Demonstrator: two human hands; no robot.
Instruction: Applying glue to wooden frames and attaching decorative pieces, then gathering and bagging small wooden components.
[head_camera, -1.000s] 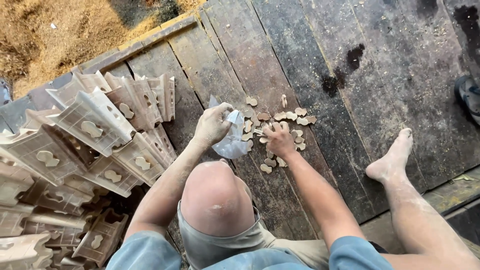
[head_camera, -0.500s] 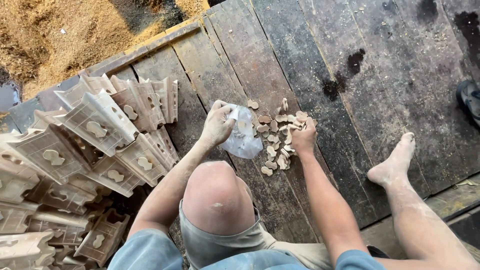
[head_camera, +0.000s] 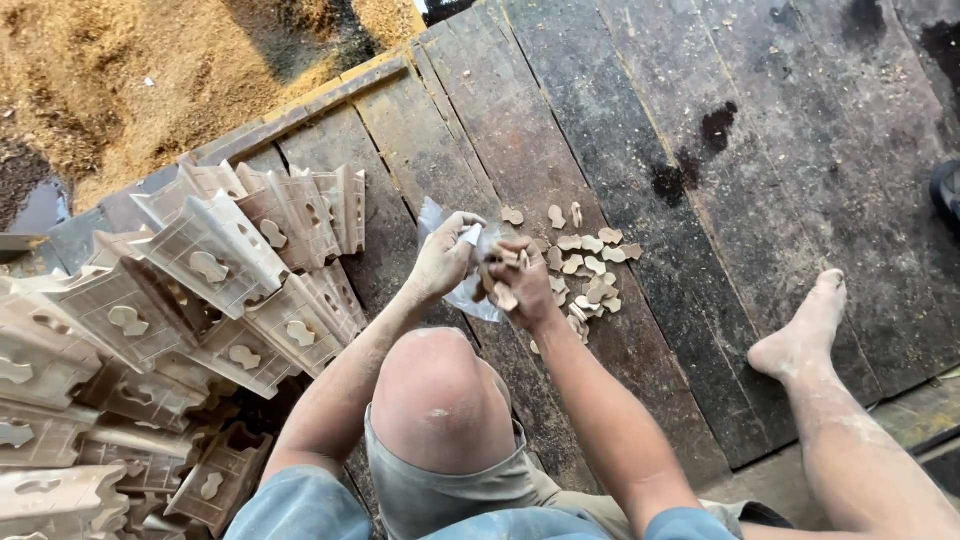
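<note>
Hands at the bagging step, seen from above the raised knee (head_camera: 440, 400). Left hand (head_camera: 443, 262), closed in a pinch, holds the mouth of a clear plastic bag (head_camera: 470, 295) up off the planks; the bag hangs just below and between the two hands. Right hand (head_camera: 520, 280), curled shut around a clutch of small wooden cut-outs (head_camera: 503, 292), sits touching the bag's opening, its fingers turned toward the left hand. By the look of it, the handful is being fed into the bag.

Just beyond the right hand lies the loose heap of cut-outs (head_camera: 590, 270), pale, flat, scattered on the plank floor (head_camera: 700, 90); a few stray pieces lie past the left hand's fingertips. Judged from this, the next move calls for the bag mouth to be kept wide while the right hand lets go low inside it, since pieces released at the rim would spill back onto the boards.

To the left of the left hand, well apart, carved wooden blocks (head_camera: 210, 270) with matching cut-out holes lean in rows. Far right of the right hand, a bare foot (head_camera: 800, 335) rests on the planks. Farthest off, beyond the blocks, lies sawdust (head_camera: 110, 80).
</note>
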